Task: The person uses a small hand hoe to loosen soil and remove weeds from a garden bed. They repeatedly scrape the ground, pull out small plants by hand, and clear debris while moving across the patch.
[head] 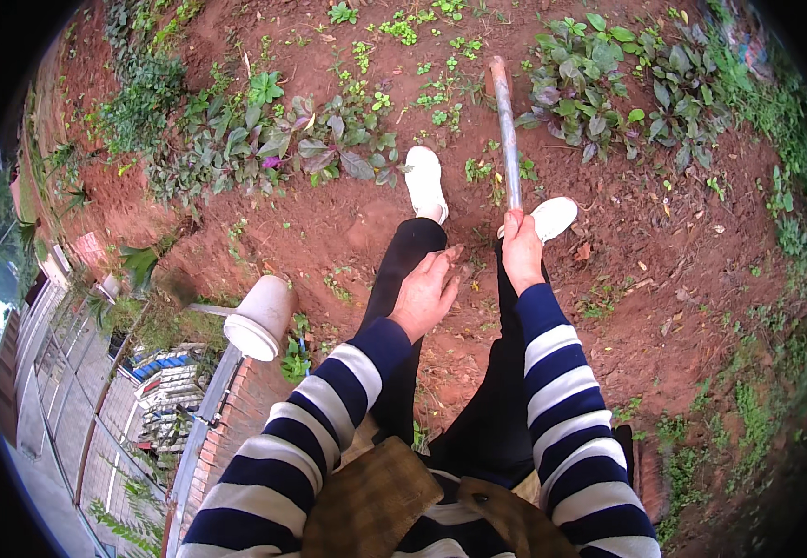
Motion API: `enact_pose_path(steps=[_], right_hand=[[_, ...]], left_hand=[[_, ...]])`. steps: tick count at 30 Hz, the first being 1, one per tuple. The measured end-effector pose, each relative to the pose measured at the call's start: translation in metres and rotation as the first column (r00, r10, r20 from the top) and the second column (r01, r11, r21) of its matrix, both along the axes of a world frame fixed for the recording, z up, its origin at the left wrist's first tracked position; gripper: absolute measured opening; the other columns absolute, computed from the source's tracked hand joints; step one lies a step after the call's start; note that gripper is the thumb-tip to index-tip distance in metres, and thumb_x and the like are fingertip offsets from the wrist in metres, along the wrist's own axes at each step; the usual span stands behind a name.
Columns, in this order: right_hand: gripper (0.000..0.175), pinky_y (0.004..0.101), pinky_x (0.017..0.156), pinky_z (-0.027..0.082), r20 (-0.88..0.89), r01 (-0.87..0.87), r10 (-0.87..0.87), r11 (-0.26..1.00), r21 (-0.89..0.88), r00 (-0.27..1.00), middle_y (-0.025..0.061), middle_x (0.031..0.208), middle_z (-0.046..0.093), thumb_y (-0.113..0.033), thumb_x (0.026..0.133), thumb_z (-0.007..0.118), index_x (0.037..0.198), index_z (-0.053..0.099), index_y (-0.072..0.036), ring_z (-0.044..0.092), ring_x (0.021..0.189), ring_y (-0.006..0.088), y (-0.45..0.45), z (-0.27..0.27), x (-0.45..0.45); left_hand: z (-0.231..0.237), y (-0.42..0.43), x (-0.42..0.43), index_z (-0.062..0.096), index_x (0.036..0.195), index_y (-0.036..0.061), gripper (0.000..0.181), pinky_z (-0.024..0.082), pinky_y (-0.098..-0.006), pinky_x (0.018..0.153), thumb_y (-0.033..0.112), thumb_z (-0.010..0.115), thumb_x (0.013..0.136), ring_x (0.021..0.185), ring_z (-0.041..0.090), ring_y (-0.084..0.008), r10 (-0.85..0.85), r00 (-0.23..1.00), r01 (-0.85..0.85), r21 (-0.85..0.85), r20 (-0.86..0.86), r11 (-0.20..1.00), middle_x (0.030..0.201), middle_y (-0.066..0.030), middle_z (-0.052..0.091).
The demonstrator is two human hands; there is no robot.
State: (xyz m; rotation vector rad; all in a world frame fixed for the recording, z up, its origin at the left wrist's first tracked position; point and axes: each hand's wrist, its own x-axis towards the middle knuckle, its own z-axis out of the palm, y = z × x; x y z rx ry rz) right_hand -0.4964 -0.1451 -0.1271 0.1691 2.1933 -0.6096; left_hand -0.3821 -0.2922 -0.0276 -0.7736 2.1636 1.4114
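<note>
My right hand point(523, 244) grips the red lower end of a hand hoe point(509, 143) with a grey metal handle. The hoe points away from me, and its rusty head point(499, 78) is at the bare red soil point(473, 21) between leafy plants. My left hand point(428, 289) holds nothing and hovers before my left leg, its fingers slightly apart. Purple-green leafy plants point(334, 139) grow ahead on the left, and another leafy clump point(578, 91) stands right of the hoe's head.
My white shoes point(424, 178) stand on the soil, the right one point(555, 218) close beside the hoe handle. At left, a white bucket point(264, 314) is near a brick wall edge point(226, 418). Beyond it lies a paved yard point(76, 397) with stacked material point(166, 397).
</note>
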Motion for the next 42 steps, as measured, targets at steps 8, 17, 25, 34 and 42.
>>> enact_pose_path(steps=[8,17,25,34,42], right_hand=[[0.041,0.0517,0.076,0.05,0.136,0.176,-0.173,0.984,-0.006,0.975,0.0263,0.088,0.067,-0.041,0.102,0.049,0.099,0.057,-0.001,0.065,0.088,0.0468,0.014,0.028,0.016],[0.036,0.0551,0.074,0.049,0.0,0.016,-0.016,0.99,-0.141,1.0,0.0285,0.089,0.067,-0.037,0.102,0.051,0.102,0.054,-0.001,0.064,0.087,0.048,0.014,0.006,-0.005],[0.034,0.0324,0.041,0.045,0.211,-0.066,0.095,0.988,-0.14,0.973,0.0046,0.062,0.056,-0.037,0.102,0.05,0.109,0.052,-0.004,0.055,0.045,0.0167,0.075,-0.027,0.0],[0.03,0.0293,0.041,0.042,0.426,0.327,-0.197,0.91,-0.257,0.883,0.0028,0.065,0.052,-0.035,0.103,0.05,0.101,0.047,-0.005,0.055,0.05,0.0118,0.021,0.007,-0.012],[0.022,0.0252,0.039,0.036,-0.075,0.189,-0.263,0.837,-0.514,0.962,-0.0008,0.065,0.048,-0.033,0.106,0.044,0.102,0.043,-0.011,0.047,0.047,0.0076,-0.045,-0.014,0.033]], left_hand=[[0.007,0.013,-0.004,0.05,0.133,0.0061,0.048,0.052,-0.0435,0.085,0.008,0.062,0.086,0.1,0.062,-0.0364,-0.072,0.997,0.073,-0.05,0.033,0.996,0.111,-0.0165,0.058],[0.007,0.036,-0.015,0.051,0.13,0.0,0.045,0.051,-0.0405,0.09,0.006,0.062,0.087,0.105,0.061,-0.0377,-0.015,0.998,0.017,-0.04,0.057,0.999,0.117,-0.0201,0.059],[0.039,0.074,-0.032,0.052,0.131,0.0029,0.044,0.053,-0.0366,0.086,0.003,0.062,0.087,0.103,0.065,-0.031,0.312,0.949,-0.311,-0.034,0.03,0.95,0.118,-0.0157,0.06],[0.023,0.066,0.035,0.049,0.135,-0.0002,0.047,0.054,-0.032,0.085,0.001,0.061,0.089,0.1,0.065,-0.0267,0.213,0.966,-0.205,-0.067,0.146,0.976,0.117,-0.0158,0.059],[-0.015,0.004,0.101,0.05,0.131,-0.0018,0.044,0.053,-0.037,0.083,0.004,0.063,0.089,0.097,0.066,-0.0302,0.146,0.987,-0.14,-0.09,0.068,0.986,0.113,-0.0178,0.059]])
